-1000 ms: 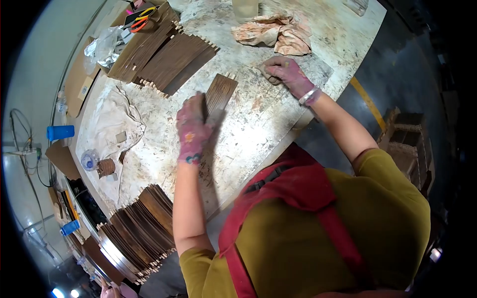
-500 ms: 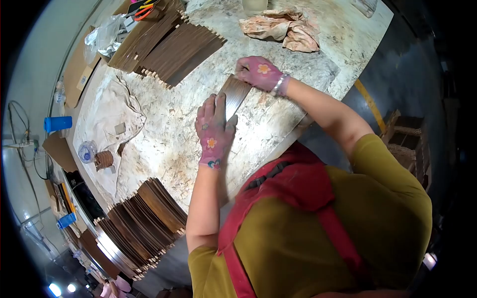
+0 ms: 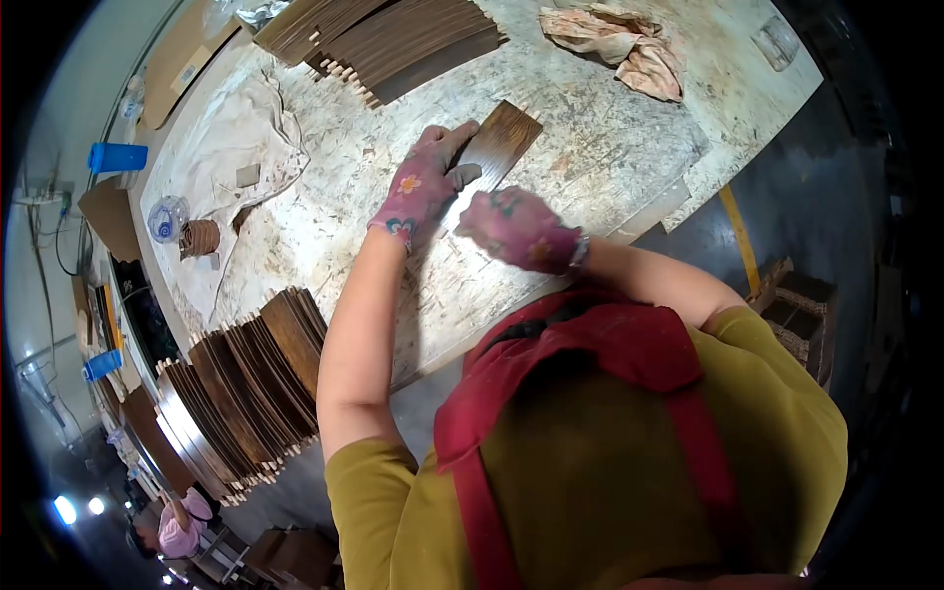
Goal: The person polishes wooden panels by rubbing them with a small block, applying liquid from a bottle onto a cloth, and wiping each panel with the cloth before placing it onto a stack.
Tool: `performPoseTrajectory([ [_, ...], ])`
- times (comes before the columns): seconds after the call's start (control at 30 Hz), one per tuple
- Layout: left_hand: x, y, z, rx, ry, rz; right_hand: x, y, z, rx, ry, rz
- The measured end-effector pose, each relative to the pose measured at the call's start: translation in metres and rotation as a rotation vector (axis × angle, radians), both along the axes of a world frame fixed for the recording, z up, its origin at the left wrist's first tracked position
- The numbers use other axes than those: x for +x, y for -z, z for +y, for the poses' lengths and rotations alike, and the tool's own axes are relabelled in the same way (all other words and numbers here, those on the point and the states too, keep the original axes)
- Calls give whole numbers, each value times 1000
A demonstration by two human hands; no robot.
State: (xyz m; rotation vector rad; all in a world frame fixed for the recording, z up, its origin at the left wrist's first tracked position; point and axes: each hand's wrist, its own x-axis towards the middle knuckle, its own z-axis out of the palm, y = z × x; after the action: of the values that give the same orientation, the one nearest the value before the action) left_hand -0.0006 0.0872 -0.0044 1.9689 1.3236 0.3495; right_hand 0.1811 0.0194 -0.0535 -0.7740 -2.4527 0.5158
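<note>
We press the left hand (image 3: 418, 187) flat, fingers spread, on the wooden panel (image 3: 497, 143) lying on the desk (image 3: 324, 226). The right hand (image 3: 516, 228), fingers curled, grip contents unclear, rubs its near end. Apparently mid-wipe; next stroke needs steady pressure.

Dark brown wood panel (image 3: 497, 147) is laid flat on the stained worktop, set diagonally, far end toward the upper right. Grain is seen running lengthwise; short pale dowel pegs are seen along its far edge. Near end is covered by the gloved left hand (image 3: 421, 187), pressed flat on it. Lower near corner is overlapped by the gloved right hand (image 3: 516, 228).
</note>
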Motion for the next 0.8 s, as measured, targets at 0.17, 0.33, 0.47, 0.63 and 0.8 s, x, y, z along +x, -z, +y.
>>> performPoseTrajectory([
  [0.17,2,2,0,-14,-15,-56,-1,-16,11,-163,73,-228],
  [0.33,0,6,4,-25,1,-28,60,-18,53,-68,570,-362],
  [0.47,5,-1,1,92,22,131,110,-29,82,-288,805,109],
  [0.63,61,1,-55,681,-26,166,85,-78,75,-419,448,258],
  [0.8,81,19,-86,423,-52,153,20,-68,77,-120,-241,6],
])
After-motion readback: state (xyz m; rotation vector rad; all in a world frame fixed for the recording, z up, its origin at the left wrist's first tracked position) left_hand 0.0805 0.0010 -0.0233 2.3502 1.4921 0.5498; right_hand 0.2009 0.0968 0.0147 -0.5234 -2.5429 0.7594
